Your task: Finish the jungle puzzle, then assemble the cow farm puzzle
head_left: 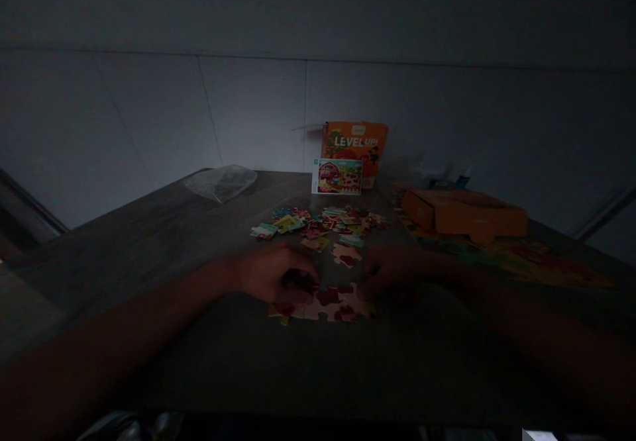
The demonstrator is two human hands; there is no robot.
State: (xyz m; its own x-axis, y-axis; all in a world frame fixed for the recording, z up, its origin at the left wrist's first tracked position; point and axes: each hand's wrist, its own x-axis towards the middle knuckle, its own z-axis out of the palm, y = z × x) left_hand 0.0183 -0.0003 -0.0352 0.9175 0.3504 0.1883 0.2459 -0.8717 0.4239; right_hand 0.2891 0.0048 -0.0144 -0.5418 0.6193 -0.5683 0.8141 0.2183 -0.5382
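In dim light, a short strip of joined jigsaw puzzle pieces [330,303], pale with brown-red patches, lies on the table before me. My left hand [278,274] is curled, its thumb and fingertips closed on the strip's upper left part. At the strip's right end, my right hand [390,270] has its fingers pressed together on the edge; shadow hides most of them. Just beyond the strip, between both hands, rests a loose puzzle piece [346,254] with similar patches. Farther back spreads a pile of loose puzzle pieces [348,219] in mixed colours.
Behind the pile, a picture card [340,177] leans against an upright orange box [355,138] marked "LEVEL UP!". A clear plastic bag [221,183] lies at the back left. On the right, an orange carton [477,214] sits on a colourful printed sheet [527,255].
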